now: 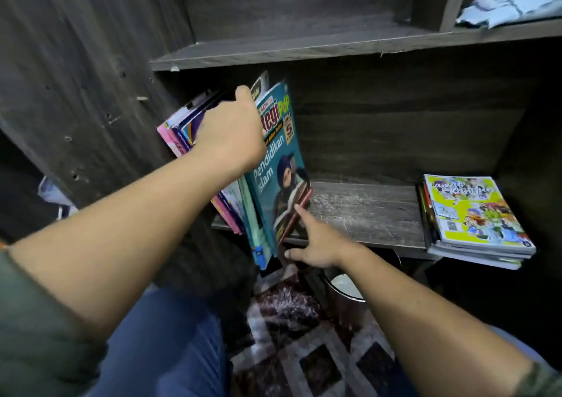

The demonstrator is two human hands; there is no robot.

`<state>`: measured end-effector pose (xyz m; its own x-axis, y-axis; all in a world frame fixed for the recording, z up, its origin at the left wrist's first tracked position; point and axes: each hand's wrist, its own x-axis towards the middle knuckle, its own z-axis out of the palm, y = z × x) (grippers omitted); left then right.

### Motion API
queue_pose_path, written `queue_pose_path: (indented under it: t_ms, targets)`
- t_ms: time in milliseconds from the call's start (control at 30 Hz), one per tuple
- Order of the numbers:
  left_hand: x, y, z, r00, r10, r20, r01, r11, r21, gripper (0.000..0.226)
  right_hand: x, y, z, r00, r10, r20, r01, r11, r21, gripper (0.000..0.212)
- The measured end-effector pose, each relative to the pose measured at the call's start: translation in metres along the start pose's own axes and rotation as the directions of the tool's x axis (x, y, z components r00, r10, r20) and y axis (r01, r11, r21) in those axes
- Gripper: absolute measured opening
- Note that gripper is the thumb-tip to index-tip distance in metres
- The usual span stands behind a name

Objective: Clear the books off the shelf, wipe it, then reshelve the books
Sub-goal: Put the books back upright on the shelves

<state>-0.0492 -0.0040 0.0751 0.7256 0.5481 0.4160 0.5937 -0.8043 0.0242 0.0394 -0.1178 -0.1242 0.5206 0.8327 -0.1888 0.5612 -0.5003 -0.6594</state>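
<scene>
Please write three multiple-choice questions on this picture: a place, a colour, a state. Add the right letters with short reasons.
1. Where does the blue cloth lie?
A) on the upper shelf, at the right
B) on the floor
C) on the flat stack

2. The front book of the upright books has a cover mostly:
A) red
B) teal
C) white

3. The left hand:
A) hangs idle
B) holds the cloth
C) grips the upright books at their top

1 A: it rests in the upper right compartment.
2 B: teal fills its cover.
3 C: it curls over their tops.
</scene>
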Motion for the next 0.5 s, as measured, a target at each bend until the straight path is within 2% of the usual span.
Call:
queue_pose_path:
  t_ms: [133, 233, 333, 433, 500]
  targets:
    - [0.015, -0.006, 0.055, 0.998, -0.056, 0.02, 0.057, 0.998, -0.025, 0.071, 0.027, -0.002, 0.021, 0.992, -0.097, -0.078, 0.096, 0.995, -0.022, 0.113]
    - [0.029, -0.009, 0.089, 0.99, -0.122, 0.077, 0.121, 0.993, 0.014, 0.074, 0.053, 0.006, 0.038, 0.998, -0.043, -0.054, 0.041, 0.999, -0.03, 0.117]
    - [0.048, -0.018, 0.094, 0.978, -0.149, 0.145, 0.149, 0.989, 0.014, 0.081, 0.076, 0.01, 0.05, 0.998, 0.024, -0.059, -0.024, 1.0, 0.002, 0.124]
    - [0.058, -0.044, 0.095, 0.971, -0.072, 0.226, 0.117, 0.974, -0.193, 0.092, 0.093, 0.005, 0.06, 0.991, 0.022, -0.132, -0.027, 0.999, -0.036, 0.126]
    - [0.055, -0.063, 0.099, 0.989, 0.002, 0.148, 0.057, 0.917, -0.395, 0.091, 0.103, 0.002, 0.067, 0.983, 0.004, -0.185, -0.016, 0.998, -0.063, 0.128]
